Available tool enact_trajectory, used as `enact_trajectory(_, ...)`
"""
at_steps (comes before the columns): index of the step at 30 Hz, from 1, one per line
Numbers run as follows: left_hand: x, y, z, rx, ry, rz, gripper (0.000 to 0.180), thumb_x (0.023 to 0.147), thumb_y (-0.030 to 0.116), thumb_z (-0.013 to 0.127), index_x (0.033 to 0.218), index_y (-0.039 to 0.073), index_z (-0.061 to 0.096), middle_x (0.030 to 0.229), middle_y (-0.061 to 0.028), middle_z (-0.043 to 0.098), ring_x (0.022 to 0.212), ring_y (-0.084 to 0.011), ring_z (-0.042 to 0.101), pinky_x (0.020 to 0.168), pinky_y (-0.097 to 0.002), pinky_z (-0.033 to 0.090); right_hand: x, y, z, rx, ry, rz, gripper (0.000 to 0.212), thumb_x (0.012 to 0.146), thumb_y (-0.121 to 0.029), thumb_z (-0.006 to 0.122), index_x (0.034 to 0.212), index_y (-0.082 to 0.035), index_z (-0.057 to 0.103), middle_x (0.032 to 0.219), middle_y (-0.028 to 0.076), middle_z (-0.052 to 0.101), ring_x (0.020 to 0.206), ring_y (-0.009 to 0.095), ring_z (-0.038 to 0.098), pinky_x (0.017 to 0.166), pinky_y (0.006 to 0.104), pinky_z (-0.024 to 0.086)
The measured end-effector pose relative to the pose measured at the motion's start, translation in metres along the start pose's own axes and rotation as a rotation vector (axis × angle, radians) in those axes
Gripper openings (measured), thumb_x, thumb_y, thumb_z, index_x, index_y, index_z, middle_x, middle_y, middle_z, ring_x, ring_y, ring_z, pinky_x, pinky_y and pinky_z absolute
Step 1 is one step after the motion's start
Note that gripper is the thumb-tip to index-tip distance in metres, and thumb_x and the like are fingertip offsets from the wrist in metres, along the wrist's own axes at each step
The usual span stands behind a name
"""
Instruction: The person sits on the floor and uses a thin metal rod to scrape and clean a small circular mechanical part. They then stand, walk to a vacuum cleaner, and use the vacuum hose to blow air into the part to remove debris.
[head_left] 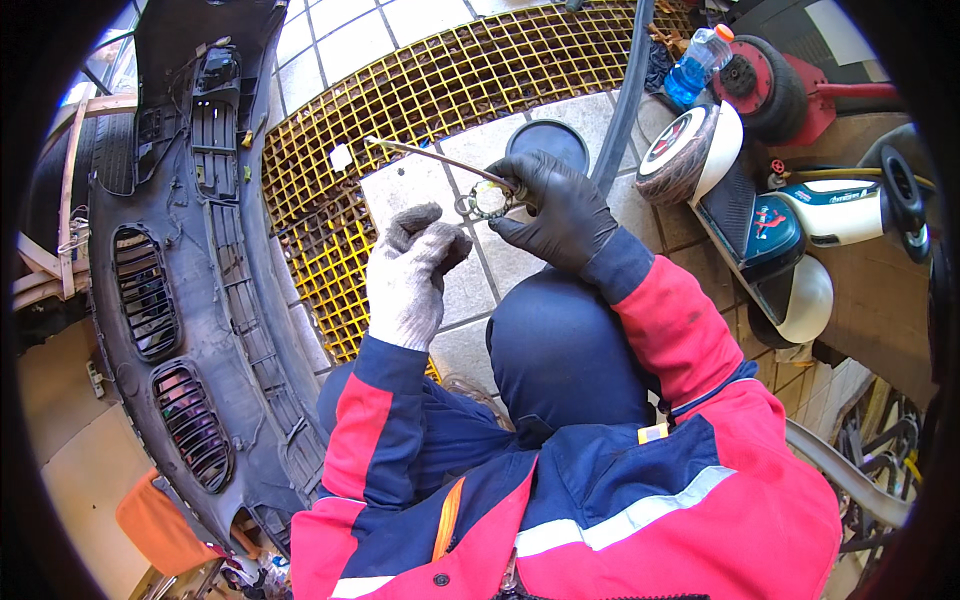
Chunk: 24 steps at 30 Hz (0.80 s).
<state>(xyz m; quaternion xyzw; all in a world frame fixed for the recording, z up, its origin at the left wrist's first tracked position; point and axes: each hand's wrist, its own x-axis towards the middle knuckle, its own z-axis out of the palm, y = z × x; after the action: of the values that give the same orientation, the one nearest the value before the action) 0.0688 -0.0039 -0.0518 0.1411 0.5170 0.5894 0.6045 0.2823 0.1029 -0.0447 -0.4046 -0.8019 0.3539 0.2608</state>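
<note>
My right hand (560,210), in a black glove, is closed around the near end of a thin metal rod (440,158) that looks like a screwdriver shaft; its handle end is hidden in the glove. The rod points up and left. At the same fingertips hangs a small dark notched ring (476,208), resembling a bearing cage, with a lighter edge on its left side. My left hand (412,275) wears a white knit glove with grey fingertips, just left of the ring and apart from it. Its fingers are curled in; anything inside them is hidden.
A large black car bumper (215,300) stands along my left. Yellow floor grating (400,90) crosses ahead, beside pale tiles. Beyond my right hand lie a round black lid (548,145) and a grey strip (625,100). A blue-liquid bottle (698,68) and a hoverboard (735,200) are right.
</note>
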Motion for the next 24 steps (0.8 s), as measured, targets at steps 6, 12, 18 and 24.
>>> enact_trajectory(6,-0.001,0.001,0.001,0.015,-0.022,-0.008,0.024,0.107,0.004,0.07,0.13,-0.003,0.068,0.107,-0.0174,0.079,0.095,-0.0287,0.08,0.094,-0.0437,0.067,-0.001,0.0,-0.001,0.027,-0.029,0.024,0.056,0.086,-0.028,0.093,0.132,-0.004,0.073,0.116,0.018,0.077,0.106,0.033,0.078,0.094,0.0427,0.063)
enact_trajectory(12,-0.005,0.005,0.011,-0.028,0.013,-0.043,0.025,0.105,0.003,0.072,0.129,-0.005,0.069,0.109,-0.0169,0.08,0.095,-0.0268,0.08,0.092,-0.0409,0.068,-0.002,0.002,0.003,0.075,-0.003,-0.019,0.056,0.087,-0.027,0.093,0.132,-0.003,0.073,0.115,0.017,0.077,0.105,0.032,0.077,0.093,0.0416,0.063)
enact_trajectory(18,-0.007,0.006,0.015,0.072,0.023,0.0,0.026,0.105,0.004,0.072,0.129,-0.006,0.068,0.108,-0.0151,0.079,0.093,-0.0248,0.08,0.09,-0.0387,0.067,-0.002,0.0,0.001,0.018,0.019,-0.108,0.051,0.088,-0.024,0.09,0.131,-0.005,0.07,0.11,0.017,0.079,0.103,0.032,0.081,0.089,0.0417,0.066)
enact_trajectory(24,-0.008,0.003,0.016,-0.005,0.0,-0.022,0.026,0.107,0.008,0.071,0.128,-0.006,0.068,0.107,-0.0141,0.078,0.093,-0.0231,0.079,0.09,-0.0383,0.066,-0.002,-0.004,0.0,-0.001,-0.011,-0.108,0.049,0.089,-0.026,0.09,0.13,-0.007,0.07,0.11,0.016,0.079,0.102,0.032,0.081,0.088,0.0419,0.066)
